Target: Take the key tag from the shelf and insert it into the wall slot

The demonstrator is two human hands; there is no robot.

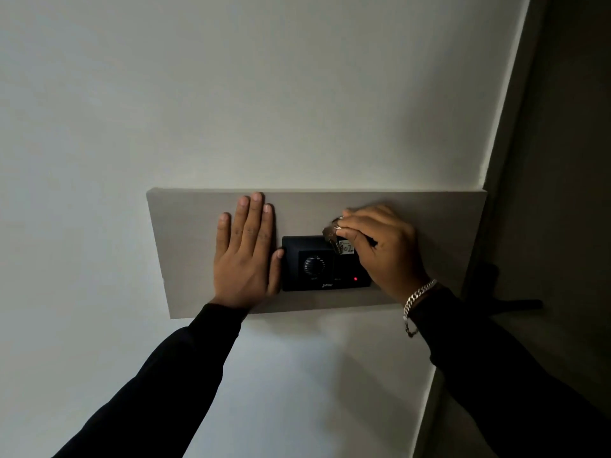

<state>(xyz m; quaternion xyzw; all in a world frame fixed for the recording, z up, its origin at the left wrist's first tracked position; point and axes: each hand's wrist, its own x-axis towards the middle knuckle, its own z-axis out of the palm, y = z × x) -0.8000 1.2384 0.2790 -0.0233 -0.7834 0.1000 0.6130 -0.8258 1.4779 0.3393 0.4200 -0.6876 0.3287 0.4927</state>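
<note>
A black wall unit [317, 276] with a round dial and a small red light is mounted on a grey panel [185, 233]. My right hand [383, 249] grips the key tag [346, 248], a dark tag with a white label reading "02", plus a metal ring and key [332, 231]. The tag sits against the unit's upper right part, where the slot is hidden by my fingers and the tag. My left hand [246, 256] lies flat on the panel just left of the unit, fingers spread, its thumb touching the unit's edge.
The white wall [231, 94] surrounds the panel. A dark door or frame [555, 193] runs down the right side, with a dark handle shape [509, 302] near my right wrist. A silver bracelet [418, 302] hangs on that wrist.
</note>
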